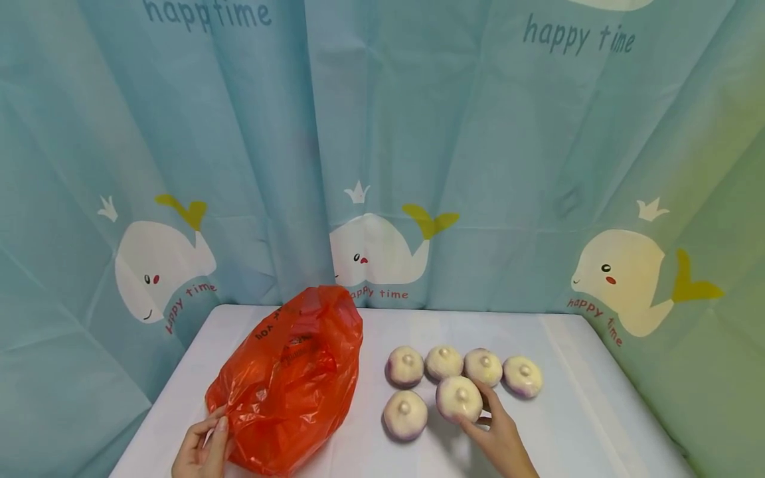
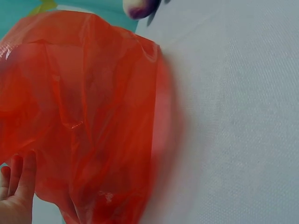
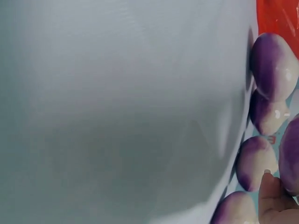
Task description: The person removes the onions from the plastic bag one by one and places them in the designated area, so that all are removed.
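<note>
My left hand (image 1: 200, 445) pinches the near left edge of a crumpled red plastic bag (image 1: 293, 385) between thumb and fingers. In the left wrist view its fingertips (image 2: 29, 163) are at the bag's edge. My right hand (image 1: 499, 431) grips a round, glossy white-and-purple bulb (image 1: 459, 399) with a small knob on top, thumb on the near side and fingers at the far right. It is held in front of a row of several similar bulbs (image 1: 483, 368). Another such bulb (image 1: 405, 415) lies to its left, between it and the bag.
A white-covered table (image 1: 574, 398) lies beneath everything. Behind it and along both sides hangs a blue-green curtain (image 1: 508, 166) printed with whales and lettering. The row's leftmost bulb (image 1: 406, 366) lies nearest the bag, its rightmost (image 1: 522, 376) toward the right.
</note>
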`<state>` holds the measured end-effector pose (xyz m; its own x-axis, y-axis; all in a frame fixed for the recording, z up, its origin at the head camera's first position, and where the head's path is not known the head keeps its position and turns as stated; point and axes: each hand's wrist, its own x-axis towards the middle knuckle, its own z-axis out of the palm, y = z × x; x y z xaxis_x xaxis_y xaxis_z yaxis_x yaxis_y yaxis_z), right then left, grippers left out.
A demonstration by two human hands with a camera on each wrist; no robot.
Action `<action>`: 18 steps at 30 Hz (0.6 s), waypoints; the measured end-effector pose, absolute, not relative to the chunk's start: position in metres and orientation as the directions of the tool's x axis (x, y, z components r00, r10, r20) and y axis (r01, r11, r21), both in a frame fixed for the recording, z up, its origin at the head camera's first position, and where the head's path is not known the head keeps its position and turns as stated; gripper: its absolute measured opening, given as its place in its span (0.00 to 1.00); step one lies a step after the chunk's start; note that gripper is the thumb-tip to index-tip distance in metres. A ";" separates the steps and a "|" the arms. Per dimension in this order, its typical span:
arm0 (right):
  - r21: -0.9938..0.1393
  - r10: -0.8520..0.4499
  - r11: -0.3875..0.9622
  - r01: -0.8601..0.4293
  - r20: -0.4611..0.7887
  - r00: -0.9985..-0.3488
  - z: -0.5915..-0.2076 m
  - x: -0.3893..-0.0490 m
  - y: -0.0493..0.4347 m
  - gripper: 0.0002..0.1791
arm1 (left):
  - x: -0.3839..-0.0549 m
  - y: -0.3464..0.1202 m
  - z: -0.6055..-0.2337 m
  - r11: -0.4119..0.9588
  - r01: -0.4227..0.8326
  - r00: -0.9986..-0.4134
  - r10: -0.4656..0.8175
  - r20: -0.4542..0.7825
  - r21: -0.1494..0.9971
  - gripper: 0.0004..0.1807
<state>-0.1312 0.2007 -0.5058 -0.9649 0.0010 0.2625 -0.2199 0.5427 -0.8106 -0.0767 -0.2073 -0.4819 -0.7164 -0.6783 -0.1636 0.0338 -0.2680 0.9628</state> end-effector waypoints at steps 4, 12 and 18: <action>-0.816 0.004 0.559 -0.149 0.182 -0.983 -0.509 -0.130 0.205 0.41 | -0.076 -0.208 -0.483 -0.262 0.011 -0.716 -0.676 -0.175 0.965 0.11; -0.845 -0.015 0.526 -0.094 0.101 -0.995 -0.513 -0.129 0.205 0.42 | -0.077 -0.207 -0.483 -0.268 0.013 -0.721 -0.671 -0.177 0.963 0.11; -0.852 -0.027 0.521 -0.057 0.051 -0.998 -0.517 -0.128 0.204 0.42 | -0.078 -0.205 -0.483 -0.275 0.032 -0.720 -0.674 -0.169 0.961 0.10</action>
